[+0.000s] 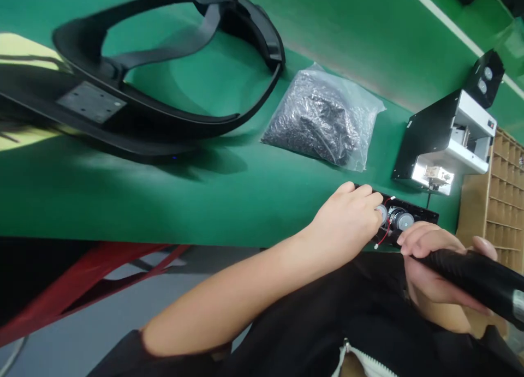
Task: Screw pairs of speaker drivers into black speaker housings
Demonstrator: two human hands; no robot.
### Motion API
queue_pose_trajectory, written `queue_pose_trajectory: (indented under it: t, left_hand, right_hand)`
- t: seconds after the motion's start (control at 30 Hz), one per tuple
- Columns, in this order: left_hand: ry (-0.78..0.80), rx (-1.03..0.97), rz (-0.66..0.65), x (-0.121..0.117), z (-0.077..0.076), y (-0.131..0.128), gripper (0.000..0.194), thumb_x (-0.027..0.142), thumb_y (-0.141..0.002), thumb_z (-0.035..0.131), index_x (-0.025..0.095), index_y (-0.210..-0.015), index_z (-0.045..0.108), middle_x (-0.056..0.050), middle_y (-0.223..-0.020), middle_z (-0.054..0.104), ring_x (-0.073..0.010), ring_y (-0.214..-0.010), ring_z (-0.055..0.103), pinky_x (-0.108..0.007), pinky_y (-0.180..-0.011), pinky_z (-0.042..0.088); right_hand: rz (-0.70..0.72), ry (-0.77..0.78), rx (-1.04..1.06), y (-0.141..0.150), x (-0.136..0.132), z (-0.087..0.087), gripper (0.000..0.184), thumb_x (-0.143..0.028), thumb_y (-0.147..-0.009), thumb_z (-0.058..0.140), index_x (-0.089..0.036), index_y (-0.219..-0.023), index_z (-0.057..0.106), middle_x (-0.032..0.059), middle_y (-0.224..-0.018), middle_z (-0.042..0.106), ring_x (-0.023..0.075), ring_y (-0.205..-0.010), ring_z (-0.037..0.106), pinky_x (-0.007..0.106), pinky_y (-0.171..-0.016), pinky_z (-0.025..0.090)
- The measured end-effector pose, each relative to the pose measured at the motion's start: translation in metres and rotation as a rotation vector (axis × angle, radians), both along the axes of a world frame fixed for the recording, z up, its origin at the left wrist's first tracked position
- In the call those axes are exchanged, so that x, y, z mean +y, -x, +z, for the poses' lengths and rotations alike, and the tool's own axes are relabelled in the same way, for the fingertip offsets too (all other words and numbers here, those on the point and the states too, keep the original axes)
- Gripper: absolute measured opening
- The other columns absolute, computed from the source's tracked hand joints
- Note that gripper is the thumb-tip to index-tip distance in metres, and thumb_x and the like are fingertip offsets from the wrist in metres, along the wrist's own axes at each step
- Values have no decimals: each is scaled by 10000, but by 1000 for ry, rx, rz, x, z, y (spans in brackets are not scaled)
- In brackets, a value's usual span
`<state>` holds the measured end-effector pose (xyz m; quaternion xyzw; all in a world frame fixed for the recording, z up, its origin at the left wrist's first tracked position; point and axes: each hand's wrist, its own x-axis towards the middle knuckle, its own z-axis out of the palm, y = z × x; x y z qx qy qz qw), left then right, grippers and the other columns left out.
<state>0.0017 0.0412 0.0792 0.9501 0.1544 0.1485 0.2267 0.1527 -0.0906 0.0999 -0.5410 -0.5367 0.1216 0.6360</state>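
Observation:
My left hand (347,221) is closed over the left end of a black speaker housing (423,210) on the green table, its fingertips partly hidden. Two round grey speaker drivers (403,220) and thin red wires (385,238) with white plugs show inside the housing. In my right hand (434,257) is a black electric screwdriver (470,276), gripped along its body. Its front end points toward the housing. The bit is hidden, so I cannot tell whether it touches a screw.
Behind the housing stand a black-and-silver screw feeder (434,142) and another black speaker unit (485,79). A clear bag of small dark parts (323,118) lies left of them. A black head-worn frame (172,129) fills the left. A divided cardboard box (472,202) stands right.

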Motion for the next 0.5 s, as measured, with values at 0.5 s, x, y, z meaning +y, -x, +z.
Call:
queue_pose_trajectory:
  t: [0.5]
  left_hand:
    - [-27,-40,4,4,-3,3,113,118,-967,756,195,-884,751,-40,-967,756,-235,-859,584,-396,-718,302]
  right_hand:
    - [-106,-143,190,-4,19,0,774,-823,-1033,203,-321,-1407,659,-67,-647,650,139,-355,522,302,-356,510]
